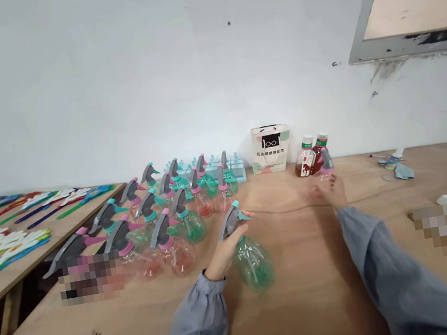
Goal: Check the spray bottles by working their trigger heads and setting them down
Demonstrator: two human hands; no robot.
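My left hand [227, 249] is wrapped round the neck and grey trigger head of a green spray bottle [256, 268]. The bottle leans, with its round clear-green body toward the front of the table. Farther back on the right, my right hand [331, 190] is closed on a pink spray bottle [326, 171], partly hidden and blurred behind the fingers. To the left stands a group of several spray bottles [180, 252], with pink or green round bodies and grey trigger heads.
Behind the group is a pale blue rack [239, 170]. A paper bag [271, 151] and two dark drink bottles [306, 158] stand by the wall. At right lie a small bottle and a blue cloth [403, 171]. Another table [58, 232] at left holds colourful flower-topped sticks.
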